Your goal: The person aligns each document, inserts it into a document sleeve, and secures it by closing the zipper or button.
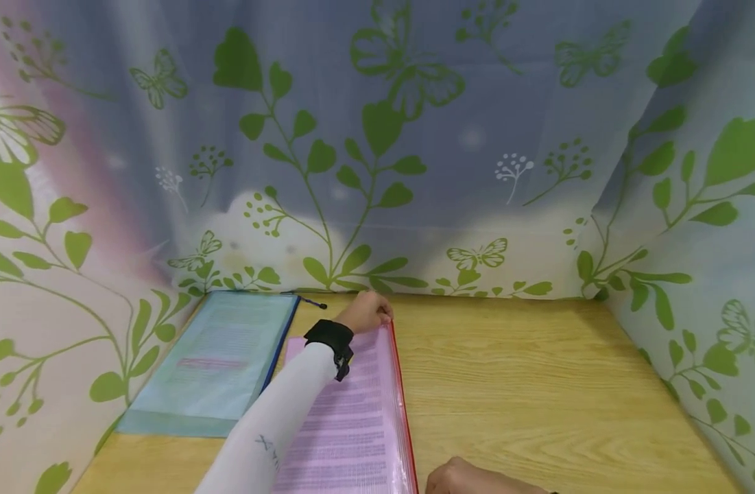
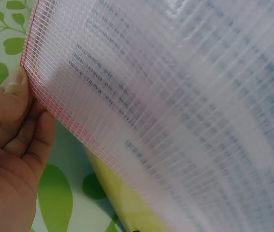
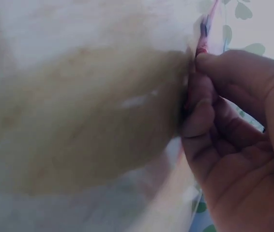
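Note:
A clear mesh zip file bag (image 1: 398, 412) with a red zip edge holds pink printed sheets (image 1: 352, 418). My left hand (image 1: 366, 312) is at its far right corner; in the left wrist view that hand (image 2: 13, 125) pinches the corner between thumb and fingers, and the grid-patterned plastic (image 2: 127, 96) spreads out from it. At the near end of the red edge is my right hand (image 1: 476, 477), partly cut off by the frame. Seen from the right wrist, this hand (image 3: 238, 130) pinches the red zip at the bag's edge with thumb and fingers.
To the left, a blue zip file bag (image 1: 223, 405) with printed sheets inside lies flat, its dark blue zip pull (image 1: 315, 303) pointing right. Bare wooden tabletop (image 1: 525, 384) extends to the right. Patterned cloth (image 1: 451, 171) stands around the back and sides.

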{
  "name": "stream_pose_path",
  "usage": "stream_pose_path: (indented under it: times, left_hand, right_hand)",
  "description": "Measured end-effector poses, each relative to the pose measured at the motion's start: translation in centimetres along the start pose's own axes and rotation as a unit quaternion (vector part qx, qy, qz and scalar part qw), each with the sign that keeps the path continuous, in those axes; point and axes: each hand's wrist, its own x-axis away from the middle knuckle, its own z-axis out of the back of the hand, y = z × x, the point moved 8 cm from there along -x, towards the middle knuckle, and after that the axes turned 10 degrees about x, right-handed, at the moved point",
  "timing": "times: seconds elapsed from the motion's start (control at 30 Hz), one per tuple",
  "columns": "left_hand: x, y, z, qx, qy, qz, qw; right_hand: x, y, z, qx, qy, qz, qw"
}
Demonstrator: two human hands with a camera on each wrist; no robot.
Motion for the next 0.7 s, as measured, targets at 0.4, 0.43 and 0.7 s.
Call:
stream_pose_path:
  times: [0.4,0.43,0.7]
  left_hand:
    - [4.1,0.4,-1.3,0.0,0.01,-0.008,0.9999]
    - [4.8,0.5,-1.2,-0.006,0.015,-0.006,0.9998]
    - [11.1,1.2,0.1,-0.054,0.078,0.04,0.9947]
  right_hand:
    - [0.9,4.0,3.0,-0.145,0.011,-0.236,0.961]
    - [0.8,4.3,3.5,-0.125,0.024,-0.248,0.96]
    - [0.2,6.5,6.0,0.006,0.064,-0.352,0.934]
